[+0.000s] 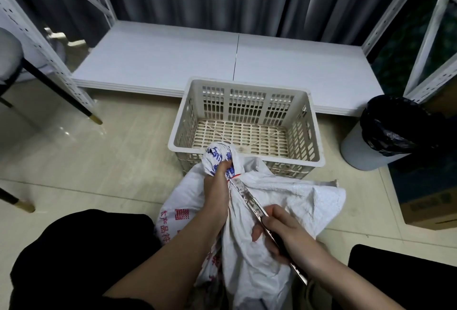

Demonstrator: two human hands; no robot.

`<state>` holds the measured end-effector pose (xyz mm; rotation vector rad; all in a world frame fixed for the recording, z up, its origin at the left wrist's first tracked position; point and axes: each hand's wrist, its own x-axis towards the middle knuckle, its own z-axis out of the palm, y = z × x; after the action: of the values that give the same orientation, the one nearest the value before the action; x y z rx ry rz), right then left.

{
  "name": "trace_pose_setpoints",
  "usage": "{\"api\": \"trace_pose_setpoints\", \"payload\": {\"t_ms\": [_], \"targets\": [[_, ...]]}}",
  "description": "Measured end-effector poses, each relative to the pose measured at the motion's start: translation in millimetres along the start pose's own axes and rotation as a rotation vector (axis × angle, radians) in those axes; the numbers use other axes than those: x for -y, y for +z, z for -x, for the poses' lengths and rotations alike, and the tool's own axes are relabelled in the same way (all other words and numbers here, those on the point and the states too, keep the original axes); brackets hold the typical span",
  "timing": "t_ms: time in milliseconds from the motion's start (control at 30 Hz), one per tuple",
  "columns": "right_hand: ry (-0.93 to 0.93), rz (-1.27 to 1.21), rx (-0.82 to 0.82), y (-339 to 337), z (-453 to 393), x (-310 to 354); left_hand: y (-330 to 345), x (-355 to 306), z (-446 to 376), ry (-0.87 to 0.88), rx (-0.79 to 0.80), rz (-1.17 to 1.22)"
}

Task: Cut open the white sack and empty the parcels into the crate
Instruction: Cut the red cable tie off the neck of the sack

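Head view: left hand (pixel 216 192) grips the white sack (pixel 284 200) at its tied neck, printed in blue and red characters; right hand (pixel 284 231) holds a knife (pixel 249 202) at the red tie (pixel 235 176).

Tiled floor (pixel 99 166) under crate (pixel 247 87), sack (pixel 284 200), bin (pixel 356 151)

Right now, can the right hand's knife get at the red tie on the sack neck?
Probably yes. The right hand holds the knife with its tip already at the red tie. The left hand grips the white sack neck beside the tie, so its fingers sit close to the blade.
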<state>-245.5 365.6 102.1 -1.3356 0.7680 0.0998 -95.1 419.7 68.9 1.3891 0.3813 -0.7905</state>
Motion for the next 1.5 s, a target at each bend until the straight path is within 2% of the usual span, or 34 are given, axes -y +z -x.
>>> {"api": "trace_pose_setpoints", "payload": {"t_ms": [100, 200, 233, 367, 467, 667, 833, 1100, 1367, 1500], "targets": [[-0.053, 0.095, -0.028, 0.6, 1.7, -2.8, 0.1, -1.0, -1.1, -0.021, 0.015, 0.017], [-0.208, 0.415, -0.113, 2.3, 9.3, -4.6, -0.7, 1.2, -5.8, -0.028, 0.027, 0.017], [-0.26, 0.451, -0.148, 4.4, 12.2, -3.7, -1.4, 2.2, -7.8, -0.026, 0.033, 0.01], [-0.459, 0.306, -0.264, 8.8, 13.3, 4.1, 0.0, 2.1, -6.1, -0.005, 0.04, -0.015], [-0.569, 0.294, -0.248, 8.7, 8.9, 10.7, 1.6, 2.0, -3.8, 0.021, 0.048, -0.015], [-0.39, 0.246, -0.239, 4.9, -8.9, 3.8, 1.1, 3.4, -0.2, 0.076, 0.022, -0.06], [-0.373, 0.19, -0.267, 10.8, -3.3, -13.6, 1.2, 4.0, -0.6, 0.067, 0.02, -0.032], [-0.306, 0.292, -0.285, 9.6, -3.2, -26.4, -0.5, 7.9, -8.0, -0.022, 0.017, 0.027], [-0.178, 0.145, -0.144, -9.7, -6.5, -16.1, -0.3, 8.2, -6.8, -0.044, 0.024, 0.039], [-0.131, 0.18, -0.067, -11.2, -5.7, -13.6, -1.6, 8.6, -8.0, -0.055, 0.025, 0.038]]}}
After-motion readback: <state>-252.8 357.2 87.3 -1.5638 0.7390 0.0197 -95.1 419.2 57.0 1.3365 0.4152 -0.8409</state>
